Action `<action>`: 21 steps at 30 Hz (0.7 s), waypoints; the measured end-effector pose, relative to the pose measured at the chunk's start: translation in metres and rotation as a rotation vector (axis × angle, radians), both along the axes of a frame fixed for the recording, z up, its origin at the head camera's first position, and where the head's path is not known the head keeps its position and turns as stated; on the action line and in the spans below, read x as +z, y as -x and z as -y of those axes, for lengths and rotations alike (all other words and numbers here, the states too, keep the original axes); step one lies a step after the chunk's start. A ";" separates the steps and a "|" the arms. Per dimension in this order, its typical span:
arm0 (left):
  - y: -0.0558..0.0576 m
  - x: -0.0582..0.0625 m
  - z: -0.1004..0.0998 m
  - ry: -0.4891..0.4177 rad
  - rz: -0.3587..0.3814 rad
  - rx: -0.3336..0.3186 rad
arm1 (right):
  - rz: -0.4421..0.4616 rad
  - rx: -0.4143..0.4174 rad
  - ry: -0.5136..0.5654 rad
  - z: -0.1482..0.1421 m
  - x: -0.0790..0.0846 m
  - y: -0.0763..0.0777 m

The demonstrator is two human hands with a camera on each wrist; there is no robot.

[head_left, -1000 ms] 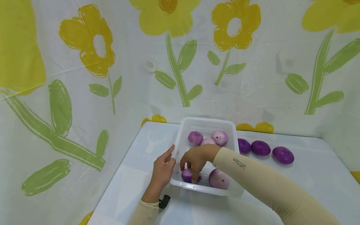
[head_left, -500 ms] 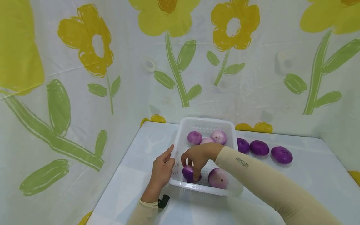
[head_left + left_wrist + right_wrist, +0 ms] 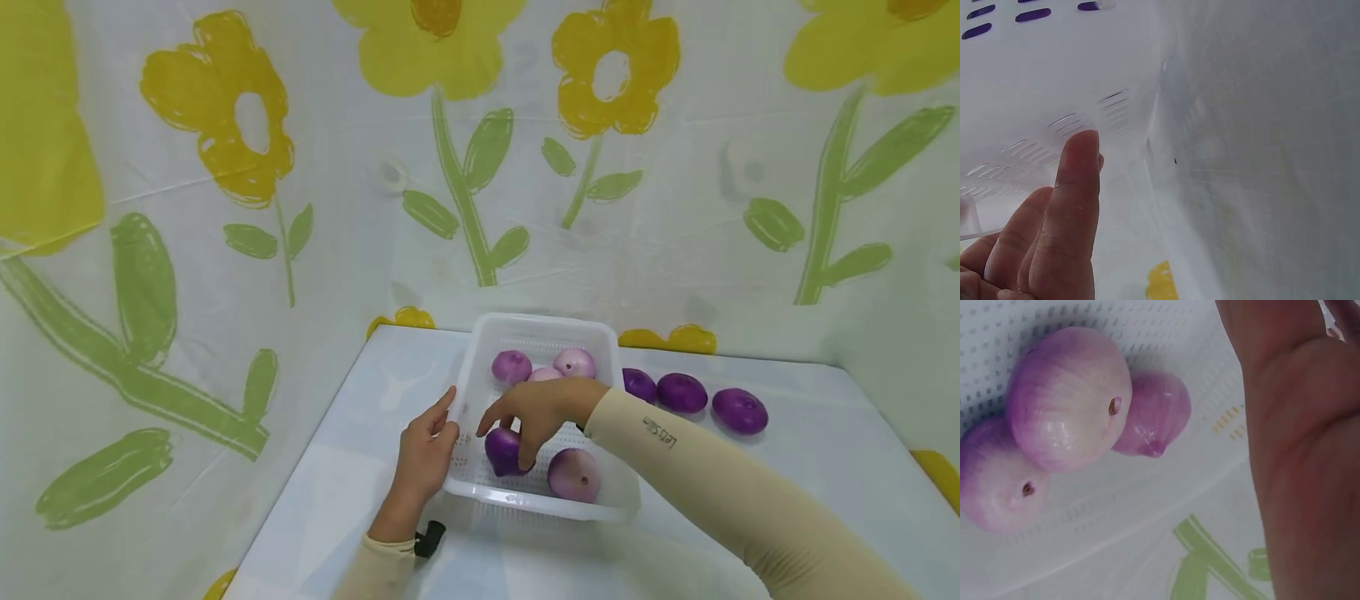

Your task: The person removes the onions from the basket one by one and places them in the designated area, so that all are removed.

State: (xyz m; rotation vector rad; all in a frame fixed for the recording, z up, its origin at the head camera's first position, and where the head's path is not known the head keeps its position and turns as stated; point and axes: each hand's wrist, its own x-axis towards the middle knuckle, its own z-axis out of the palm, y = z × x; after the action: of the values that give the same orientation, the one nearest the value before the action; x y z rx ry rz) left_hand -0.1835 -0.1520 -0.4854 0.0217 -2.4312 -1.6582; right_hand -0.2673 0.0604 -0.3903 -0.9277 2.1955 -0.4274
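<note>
In the head view, my right hand [image 3: 540, 415] reaches into a white plastic basket [image 3: 540, 505] and holds a dark purple onion [image 3: 504, 454] near the front left corner, thumb on its right side and fingers at its upper left. Beside it lies a pinkish onion [image 3: 573, 475]. My left hand [image 3: 426, 457] touches the basket's left side; the left wrist view has its straight index finger [image 3: 1072, 206] by the slotted outer wall. Three pink-white onions, including a larger one [image 3: 1069, 400], sit together in the right wrist view, with my right palm [image 3: 1304, 444] beside them.
Three dark purple onions, one of them partly behind the basket [image 3: 739, 411], stand in a row on the white table [image 3: 810, 492] to the right. A flower-print sheet [image 3: 660, 250] rises behind the table. A small black object [image 3: 430, 540] shows beside my left wrist.
The purple onion under my right hand has turned and shifted a little farther back in the basket. My right hand has moved back with it, its fingers spread wider. The left hand stays at the basket.
</note>
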 end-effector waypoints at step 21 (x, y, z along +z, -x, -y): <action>0.000 -0.001 -0.004 -0.006 -0.001 0.011 | 0.019 -0.088 0.061 -0.036 0.012 -0.005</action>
State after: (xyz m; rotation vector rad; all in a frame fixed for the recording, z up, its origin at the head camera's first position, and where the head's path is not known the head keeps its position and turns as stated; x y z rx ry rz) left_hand -0.1831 -0.1482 -0.4860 0.0359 -2.4215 -1.6600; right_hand -0.2626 0.0963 -0.3784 -0.8582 2.2227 -0.5453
